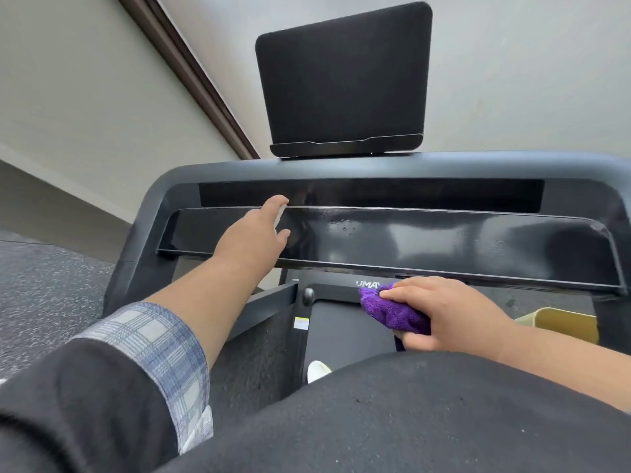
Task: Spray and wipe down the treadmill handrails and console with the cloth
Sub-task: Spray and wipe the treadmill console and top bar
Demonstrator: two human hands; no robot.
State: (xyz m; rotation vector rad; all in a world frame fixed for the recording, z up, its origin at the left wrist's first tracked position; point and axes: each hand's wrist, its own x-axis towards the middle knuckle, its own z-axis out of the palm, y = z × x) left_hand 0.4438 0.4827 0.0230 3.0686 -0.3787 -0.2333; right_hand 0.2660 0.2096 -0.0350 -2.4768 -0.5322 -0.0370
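Purple cloth point(392, 310) bunched inside right hand point(447, 312) fingers point(403, 293), below console point(409, 233).

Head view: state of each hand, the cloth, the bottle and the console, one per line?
Left hand: raised at console, grips a small white bottle, mostly hidden.
Right hand: grips cloth.
Cloth: purple, bunched, off the console.
Console: glossy, droplets near middle.
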